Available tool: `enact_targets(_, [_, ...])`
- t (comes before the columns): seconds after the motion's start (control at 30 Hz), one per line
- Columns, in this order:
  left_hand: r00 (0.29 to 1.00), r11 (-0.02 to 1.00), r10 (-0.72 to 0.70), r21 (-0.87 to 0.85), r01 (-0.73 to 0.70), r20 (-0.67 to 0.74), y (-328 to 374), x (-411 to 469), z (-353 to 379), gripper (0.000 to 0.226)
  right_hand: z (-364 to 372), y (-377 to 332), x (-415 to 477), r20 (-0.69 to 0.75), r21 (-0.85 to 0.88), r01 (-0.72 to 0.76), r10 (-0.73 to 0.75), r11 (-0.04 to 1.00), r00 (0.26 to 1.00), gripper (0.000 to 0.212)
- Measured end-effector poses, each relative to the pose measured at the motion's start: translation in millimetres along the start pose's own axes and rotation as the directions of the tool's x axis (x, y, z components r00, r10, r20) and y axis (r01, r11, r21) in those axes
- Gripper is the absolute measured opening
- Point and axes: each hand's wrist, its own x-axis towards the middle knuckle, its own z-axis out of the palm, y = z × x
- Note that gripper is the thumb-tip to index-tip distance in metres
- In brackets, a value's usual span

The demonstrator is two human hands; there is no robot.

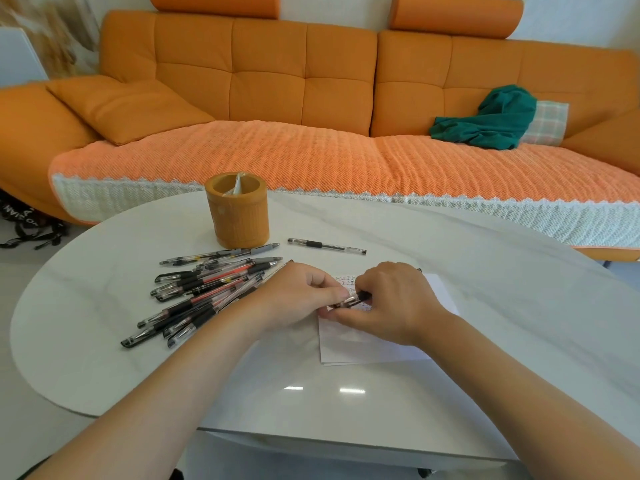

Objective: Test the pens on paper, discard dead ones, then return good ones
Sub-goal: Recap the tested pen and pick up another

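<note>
Pen (352, 300) mostly hidden in grasp

White table (485, 271): orange pen holder (239, 216), pen pile (207, 289) beside it, lone pen (325, 246) apart, paper sheet (363, 344).

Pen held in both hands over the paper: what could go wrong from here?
1. Both the left hand and right hand pinch the pen close together; if a part comes free suddenly, the tip may smear the paper.
2. The left forearm lies close to the pile of pens; a sweep could roll some off the table.
3. The single pen lies apart near the holder; tested and untested pens could get mixed.
</note>
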Motion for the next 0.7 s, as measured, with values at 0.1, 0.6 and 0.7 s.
enact_targets(0.1, [1.000, 1.000, -0.022, -0.013, 0.022, 0.018, 0, -1, -1, 0.012, 2, -5, -1, -0.091, -0.045, 0.016, -0.020, 0.999, 0.996, 0.075])
enact_targets(0.6, [0.971, 0.961, 0.173, 0.246, -0.129, -0.164, 3, 4, 9, 0.007, -8, 23, -8, 0.090, 0.474, -0.107, 0.073, 0.874, 0.993, 0.020])
enact_targets(0.7, [0.956, 0.933, 0.247, 0.306, -0.190, -0.161, 7, 3, 20, 0.006, -18, 33, -17, 0.161, 0.522, -0.184, 0.116, 0.833, 0.980, 0.025])
